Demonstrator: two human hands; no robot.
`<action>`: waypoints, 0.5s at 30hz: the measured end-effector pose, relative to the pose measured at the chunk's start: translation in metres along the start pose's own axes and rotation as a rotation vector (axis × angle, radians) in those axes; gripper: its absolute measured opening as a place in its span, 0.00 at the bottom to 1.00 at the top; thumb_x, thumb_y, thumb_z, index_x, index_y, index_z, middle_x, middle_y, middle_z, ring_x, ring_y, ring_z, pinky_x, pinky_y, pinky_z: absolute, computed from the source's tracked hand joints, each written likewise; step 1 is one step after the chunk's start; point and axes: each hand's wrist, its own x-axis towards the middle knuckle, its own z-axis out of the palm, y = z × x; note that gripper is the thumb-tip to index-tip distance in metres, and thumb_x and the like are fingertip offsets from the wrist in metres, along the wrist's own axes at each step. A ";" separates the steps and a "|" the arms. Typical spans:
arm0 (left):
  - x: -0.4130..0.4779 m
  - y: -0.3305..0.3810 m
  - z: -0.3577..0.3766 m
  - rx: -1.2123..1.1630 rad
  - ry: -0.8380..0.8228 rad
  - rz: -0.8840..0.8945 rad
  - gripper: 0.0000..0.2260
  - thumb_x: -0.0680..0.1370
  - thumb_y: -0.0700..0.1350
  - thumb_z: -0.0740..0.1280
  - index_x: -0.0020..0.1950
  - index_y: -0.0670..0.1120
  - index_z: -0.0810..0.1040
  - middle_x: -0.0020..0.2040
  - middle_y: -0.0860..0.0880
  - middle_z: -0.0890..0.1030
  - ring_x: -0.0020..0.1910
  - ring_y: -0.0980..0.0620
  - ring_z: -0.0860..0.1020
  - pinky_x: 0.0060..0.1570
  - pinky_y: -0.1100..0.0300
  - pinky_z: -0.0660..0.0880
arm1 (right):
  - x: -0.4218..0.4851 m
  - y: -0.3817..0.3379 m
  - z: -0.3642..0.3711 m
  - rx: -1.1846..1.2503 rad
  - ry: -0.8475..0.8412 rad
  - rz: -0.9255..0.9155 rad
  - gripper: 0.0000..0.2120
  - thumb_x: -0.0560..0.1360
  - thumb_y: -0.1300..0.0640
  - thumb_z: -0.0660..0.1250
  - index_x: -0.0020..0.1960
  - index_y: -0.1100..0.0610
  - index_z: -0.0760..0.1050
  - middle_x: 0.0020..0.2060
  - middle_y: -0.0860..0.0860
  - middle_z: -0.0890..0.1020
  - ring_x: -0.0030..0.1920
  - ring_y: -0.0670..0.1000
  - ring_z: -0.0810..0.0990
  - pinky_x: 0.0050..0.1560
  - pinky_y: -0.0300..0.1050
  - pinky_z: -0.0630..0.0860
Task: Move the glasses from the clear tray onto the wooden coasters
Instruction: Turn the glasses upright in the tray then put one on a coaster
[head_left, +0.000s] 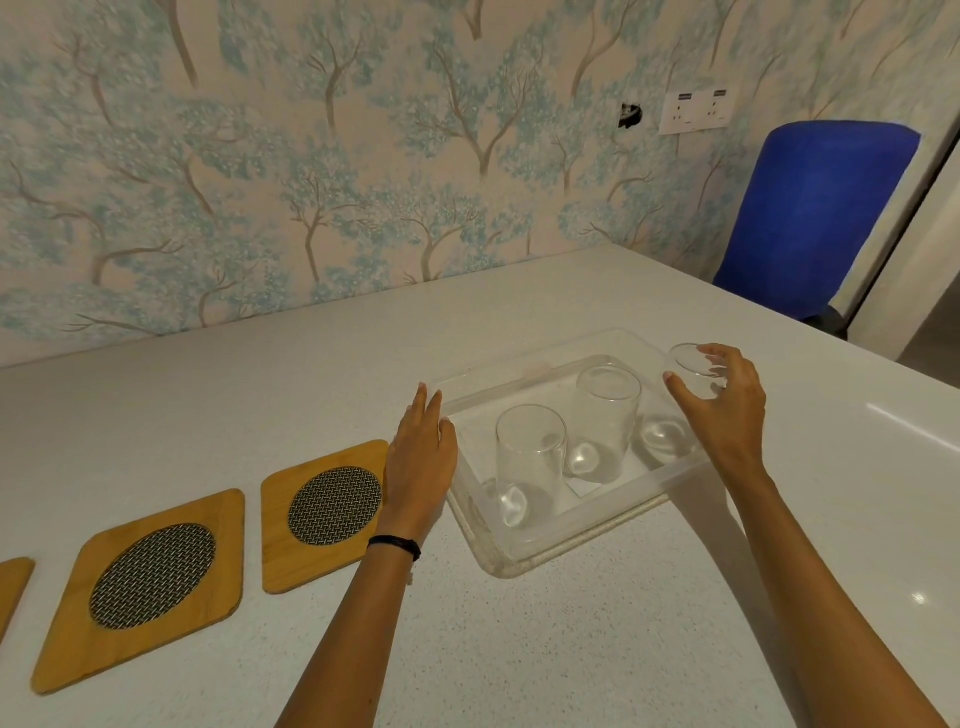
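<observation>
A person's right hand (727, 410) closes around a glass (693, 369) lifted at the far right corner of the clear tray (519, 551), while the flat, open left hand (421, 457) steadies the tray's left rim. Two glasses (530, 457) stand inside; the wooden coasters (322, 514) wait along the bench (571, 649) to the left, unused.

White speckled countertop (571, 649) fills the lower frame, glossy with light glare at right. Behind it, wallpaper (311, 182) with pale blue-green trees and brown branches on a cream ground. White double socket plate (698, 110) on the wall upper right, small dark hole (630, 115) just left of it. Blue chair back (810, 218) beyond the counter's far right corner.
</observation>
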 end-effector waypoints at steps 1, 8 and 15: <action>0.000 0.000 0.000 0.001 -0.002 -0.001 0.20 0.82 0.46 0.51 0.76 0.49 0.59 0.79 0.53 0.52 0.76 0.50 0.56 0.76 0.49 0.56 | 0.000 0.000 0.000 0.002 -0.006 0.000 0.24 0.69 0.53 0.73 0.63 0.55 0.70 0.63 0.58 0.74 0.59 0.57 0.75 0.56 0.47 0.73; 0.000 0.001 0.000 -0.003 -0.001 0.001 0.20 0.82 0.46 0.50 0.75 0.49 0.59 0.79 0.53 0.52 0.76 0.50 0.56 0.75 0.48 0.57 | 0.001 0.000 0.001 0.008 -0.059 0.004 0.24 0.70 0.54 0.73 0.63 0.55 0.69 0.63 0.58 0.73 0.60 0.57 0.74 0.57 0.48 0.71; -0.002 0.001 -0.001 -0.013 0.002 0.004 0.20 0.83 0.46 0.50 0.75 0.50 0.59 0.79 0.52 0.52 0.76 0.50 0.56 0.75 0.49 0.56 | 0.001 -0.001 0.002 0.012 -0.072 0.015 0.24 0.71 0.54 0.72 0.64 0.55 0.69 0.65 0.59 0.71 0.62 0.58 0.73 0.58 0.49 0.71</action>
